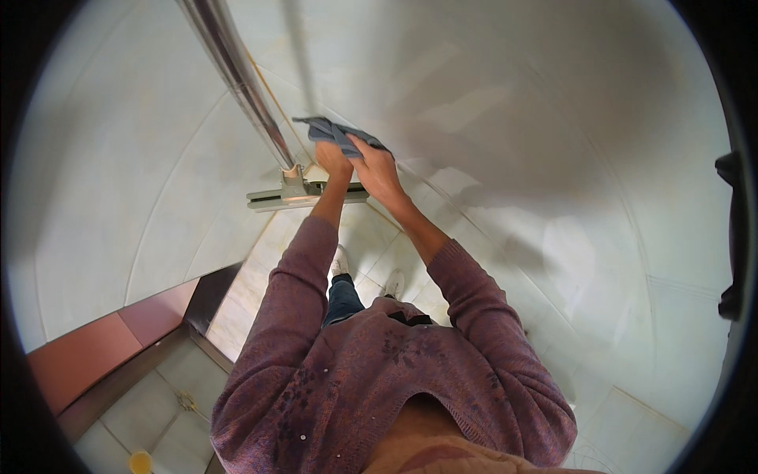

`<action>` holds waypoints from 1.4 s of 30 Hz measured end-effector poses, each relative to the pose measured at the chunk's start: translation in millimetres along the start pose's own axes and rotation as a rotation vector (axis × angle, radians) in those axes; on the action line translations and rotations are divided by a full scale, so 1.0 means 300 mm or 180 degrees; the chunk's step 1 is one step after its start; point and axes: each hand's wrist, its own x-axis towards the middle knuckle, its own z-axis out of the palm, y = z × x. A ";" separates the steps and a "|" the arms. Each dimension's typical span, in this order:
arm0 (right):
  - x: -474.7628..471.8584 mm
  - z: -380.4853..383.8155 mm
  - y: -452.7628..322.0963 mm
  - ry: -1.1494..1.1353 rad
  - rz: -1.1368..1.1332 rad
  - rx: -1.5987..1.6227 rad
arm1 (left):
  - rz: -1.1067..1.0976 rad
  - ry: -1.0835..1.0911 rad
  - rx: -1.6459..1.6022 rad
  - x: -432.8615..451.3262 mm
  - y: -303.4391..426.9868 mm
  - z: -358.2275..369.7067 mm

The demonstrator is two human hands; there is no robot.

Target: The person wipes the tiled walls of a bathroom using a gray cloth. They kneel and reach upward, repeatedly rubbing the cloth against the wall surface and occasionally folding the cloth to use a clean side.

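Note:
Both of my hands are together in the upper middle of the view, on a bunched grey cloth (pixel 333 131). My left hand (pixel 331 159) grips it from below, with its fingers partly hidden under the fabric. Pressed against the cloth's right side, my right hand (pixel 379 172) has its fingers over the folds. Just left of the hands stands a tilted shiny metal tube (pixel 237 83). At its lower end is a flat, wide grey head (pixel 266 200), which my left wrist partly covers.
Pale tiled walls (pixel 533 118) meet at a corner beyond the hands. Light floor tiles (pixel 379 249) lie around my shoes (pixel 395 284). At lower left are a dark doorway sill (pixel 216 293), a reddish-brown panel (pixel 89 361) and a small yellow round object (pixel 140 462).

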 end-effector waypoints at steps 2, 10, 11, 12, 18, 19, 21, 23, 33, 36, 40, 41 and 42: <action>-0.064 -0.028 0.048 -0.0043 0.0058 0.0069 | 0.0088 -0.0135 -0.0359 -0.085 0.007 -0.009; -0.374 -0.365 0.015 0.0516 0.0305 0.1548 | 0.1332 -0.0624 -0.1399 -0.371 0.361 -0.133; -0.425 -0.426 -0.012 0.0693 0.0378 0.1596 | 0.1665 -0.0590 -0.1321 -0.399 0.430 -0.155; -0.473 -0.489 -0.036 0.0873 0.0097 0.1890 | 0.1958 -0.0572 -0.1277 -0.429 0.504 -0.180; -0.712 -0.837 -0.115 0.1818 -0.1335 0.3714 | 0.3679 -0.0414 -0.2221 -0.646 0.995 -0.301; -0.750 -0.899 -0.127 0.1931 -0.1396 0.3943 | 0.3904 -0.0376 -0.2205 -0.685 1.069 -0.318; -0.833 -1.024 -0.167 0.1933 -0.2106 0.3844 | 0.4189 -0.0290 -0.2424 -0.781 1.216 -0.326; -0.911 -1.138 -0.217 0.3206 -0.2031 0.3576 | 0.4267 -0.0165 -0.2872 -0.912 1.377 -0.301; -1.100 -1.224 -0.125 0.4634 -0.1142 0.1328 | 0.4779 -0.1038 -0.2140 -1.218 1.291 -0.226; -1.157 -1.124 0.016 0.4327 -0.0630 0.0736 | 0.4686 -0.1720 -0.1613 -1.219 1.108 -0.179; -1.186 -0.962 0.222 0.3222 -0.0223 -0.0295 | 0.4096 -0.2301 -0.1032 -1.177 0.806 -0.110; -1.190 -0.919 0.260 0.2747 0.0196 -0.0679 | 0.3939 -0.2331 -0.0890 -1.153 0.715 -0.093; -1.173 -0.875 0.302 0.2238 0.0306 -0.0677 | 0.3698 -0.2430 -0.0738 -1.124 0.626 -0.069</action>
